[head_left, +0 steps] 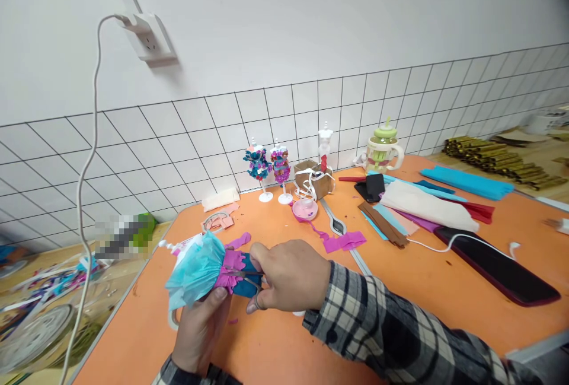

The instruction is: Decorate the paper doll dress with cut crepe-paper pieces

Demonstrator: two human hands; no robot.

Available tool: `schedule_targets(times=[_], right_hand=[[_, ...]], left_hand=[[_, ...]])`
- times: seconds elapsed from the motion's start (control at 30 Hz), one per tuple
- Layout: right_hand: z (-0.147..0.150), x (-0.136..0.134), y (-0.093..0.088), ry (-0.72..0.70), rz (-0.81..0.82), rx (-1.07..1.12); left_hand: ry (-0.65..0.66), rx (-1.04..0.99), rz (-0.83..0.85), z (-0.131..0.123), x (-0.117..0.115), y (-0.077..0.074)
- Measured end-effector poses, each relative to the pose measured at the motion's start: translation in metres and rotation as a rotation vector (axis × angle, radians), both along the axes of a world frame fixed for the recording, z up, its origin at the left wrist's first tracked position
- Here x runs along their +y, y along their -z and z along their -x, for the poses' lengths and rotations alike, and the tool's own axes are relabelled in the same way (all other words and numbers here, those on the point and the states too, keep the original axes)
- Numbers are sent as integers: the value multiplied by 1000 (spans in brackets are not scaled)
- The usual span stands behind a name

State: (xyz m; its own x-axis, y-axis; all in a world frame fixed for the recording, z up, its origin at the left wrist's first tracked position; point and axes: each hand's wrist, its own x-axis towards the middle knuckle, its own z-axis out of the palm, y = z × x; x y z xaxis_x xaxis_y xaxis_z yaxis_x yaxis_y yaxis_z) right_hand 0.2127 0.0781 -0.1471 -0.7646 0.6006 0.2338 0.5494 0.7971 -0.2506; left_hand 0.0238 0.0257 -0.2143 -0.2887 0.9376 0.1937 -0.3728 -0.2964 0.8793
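While held low over the near edge of the orange table [267,349], paper-dressed doll form [200,269] met by scissors [254,284].
Gripped from below in left hand [198,325], fingers curled shut round the form, thumb pressed on its teal skirt; scissors taken in right hand [291,275], fingers closed through the handles, blades laid against the magenta and dark blue paper at the waist, blade gap impossible to tell; just beyond, flat on the table, magenta scraps [343,241] and pink dish [304,209]; to the right, dark phone [498,269] with white cable, beside spread paper sheets [427,204]; further back, near the tiled wall [178,153], two dressed forms [258,165], bare white form [325,139], cardboard box [311,178], green-lidded cup [383,150]; farthest right, gold rolls [502,162]; high up, wall socket [146,38].
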Motion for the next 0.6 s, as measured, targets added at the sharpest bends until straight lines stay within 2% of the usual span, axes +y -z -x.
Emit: schedule_targets(times=[0.6], right_hand=[[1, 1, 4, -4, -6, 10]], left_hand=[[-5, -1, 7, -3, 0, -3]])
